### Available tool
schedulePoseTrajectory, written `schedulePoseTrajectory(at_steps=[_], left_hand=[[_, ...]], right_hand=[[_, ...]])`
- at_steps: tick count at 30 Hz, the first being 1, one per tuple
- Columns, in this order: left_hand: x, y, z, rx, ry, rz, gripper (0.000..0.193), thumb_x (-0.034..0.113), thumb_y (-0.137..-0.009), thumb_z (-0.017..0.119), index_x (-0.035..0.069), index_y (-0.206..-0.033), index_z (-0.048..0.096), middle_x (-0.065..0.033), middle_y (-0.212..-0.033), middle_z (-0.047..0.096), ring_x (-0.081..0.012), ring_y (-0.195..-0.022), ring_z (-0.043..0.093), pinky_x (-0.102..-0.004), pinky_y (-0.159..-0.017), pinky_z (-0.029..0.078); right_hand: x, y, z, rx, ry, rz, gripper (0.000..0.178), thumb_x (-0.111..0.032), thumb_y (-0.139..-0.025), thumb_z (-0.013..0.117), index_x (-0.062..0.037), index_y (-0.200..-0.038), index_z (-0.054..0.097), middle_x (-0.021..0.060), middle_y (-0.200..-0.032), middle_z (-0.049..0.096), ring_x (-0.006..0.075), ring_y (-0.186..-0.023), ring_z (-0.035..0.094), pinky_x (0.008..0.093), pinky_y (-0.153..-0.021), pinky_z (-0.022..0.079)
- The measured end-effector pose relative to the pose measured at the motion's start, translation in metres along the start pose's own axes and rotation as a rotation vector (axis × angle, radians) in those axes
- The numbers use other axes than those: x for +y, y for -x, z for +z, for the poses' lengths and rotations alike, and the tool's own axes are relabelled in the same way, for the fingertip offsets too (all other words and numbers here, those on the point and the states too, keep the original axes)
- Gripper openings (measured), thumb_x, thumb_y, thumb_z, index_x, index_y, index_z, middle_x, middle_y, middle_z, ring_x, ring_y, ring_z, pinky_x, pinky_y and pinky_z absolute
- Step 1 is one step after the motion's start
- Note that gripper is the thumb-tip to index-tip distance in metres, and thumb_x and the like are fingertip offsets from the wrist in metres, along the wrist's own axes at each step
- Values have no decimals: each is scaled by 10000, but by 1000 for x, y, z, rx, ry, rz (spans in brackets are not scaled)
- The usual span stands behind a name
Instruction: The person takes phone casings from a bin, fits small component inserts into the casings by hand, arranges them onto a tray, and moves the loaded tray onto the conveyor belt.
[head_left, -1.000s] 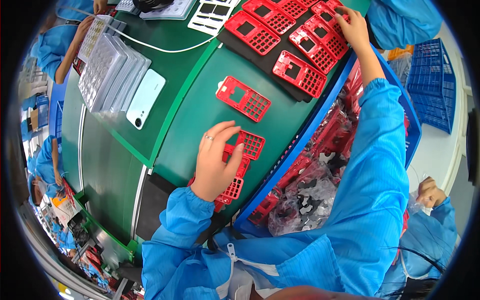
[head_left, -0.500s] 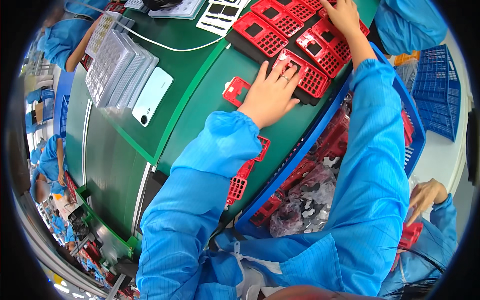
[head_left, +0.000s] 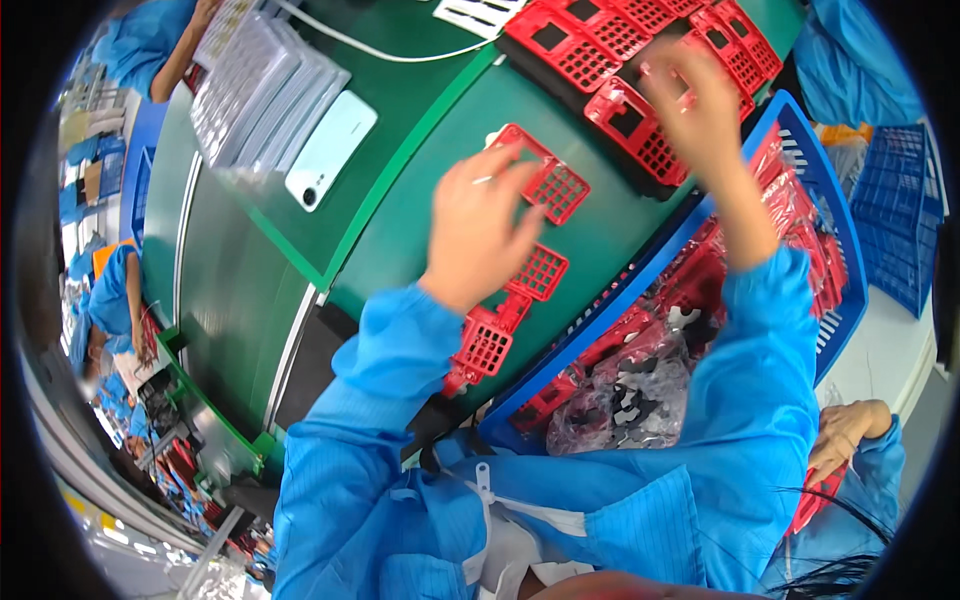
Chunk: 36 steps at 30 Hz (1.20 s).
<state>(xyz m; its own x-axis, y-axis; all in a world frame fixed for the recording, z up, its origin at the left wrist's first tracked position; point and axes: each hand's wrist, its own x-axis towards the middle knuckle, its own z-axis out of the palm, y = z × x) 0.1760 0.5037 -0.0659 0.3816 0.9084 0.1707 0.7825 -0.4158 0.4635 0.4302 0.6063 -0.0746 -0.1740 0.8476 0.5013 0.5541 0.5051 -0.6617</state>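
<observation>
My left hand (head_left: 478,225), with a ring on one finger, hovers beside a red plastic phone housing (head_left: 560,188) lying on the green table. Its fingers are bent and apart, and nothing shows between them. More red housings (head_left: 485,340) lie in a short line toward me, below that hand. Farther right, my right hand (head_left: 700,110) is over a group of red housings (head_left: 575,55) set in rows on a black pad (head_left: 535,75). Motion blurs its fingers, so whether they grip anything is unclear.
A blue basket (head_left: 850,230) at my right holds bagged red parts (head_left: 690,275). Stacked clear trays (head_left: 265,95) and a pale phone (head_left: 335,150) lie left of the green strip (head_left: 400,170). A co-worker's hand (head_left: 845,435) is at the lower right.
Both hands have drawn back toward me from where they touched the housings on the pad. My left hand now hovers by the loose housings. The view has shifted slightly.
</observation>
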Motion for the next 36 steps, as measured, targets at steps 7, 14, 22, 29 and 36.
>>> schedulePoseTrajectory(at_steps=[7,14,22,29,36], left_hand=[[23,164,-28,-265,-50,-433,891,413,-712,775,61,-1412,351,-213,-1476,285,-428,-1355,262,-550,-1079,256],[40,200,-57,120,401,-537,836,340,-804,742,26,-1438,296,-213,-1475,307,-342,-1367,318,-441,-1096,311],[91,299,-107,-94,1000,-484,314,142,-933,548,30,-1223,501,-173,-882,655,-261,-846,674,-366,-744,508],[99,394,-90,-149,1101,-677,266,69,-907,565,12,-1159,501,-90,-857,644,-178,-729,648,-339,-661,507],[102,398,-105,309,1584,-1130,273,96,-937,542,25,-1200,530,-84,-964,650,-182,-831,665,-318,-696,565]], right_hand=[[-106,105,76,-515,458,123,564,-225,-753,705,-17,-1224,474,204,-1173,520,352,-1080,515,429,-865,487],[-210,132,75,-278,-226,457,653,-136,-663,773,46,-1209,463,230,-1133,538,342,-1082,542,412,-939,445],[-323,217,29,-617,-649,467,159,-158,-947,545,-1,-964,559,54,-852,548,135,-817,534,272,-733,434],[-281,240,-37,-1031,145,389,158,-172,-832,666,-50,-928,639,98,-873,614,240,-846,598,358,-737,472],[-303,252,92,-701,278,46,539,-304,-761,727,-28,-1187,545,199,-1136,575,361,-1093,544,455,-904,457]])
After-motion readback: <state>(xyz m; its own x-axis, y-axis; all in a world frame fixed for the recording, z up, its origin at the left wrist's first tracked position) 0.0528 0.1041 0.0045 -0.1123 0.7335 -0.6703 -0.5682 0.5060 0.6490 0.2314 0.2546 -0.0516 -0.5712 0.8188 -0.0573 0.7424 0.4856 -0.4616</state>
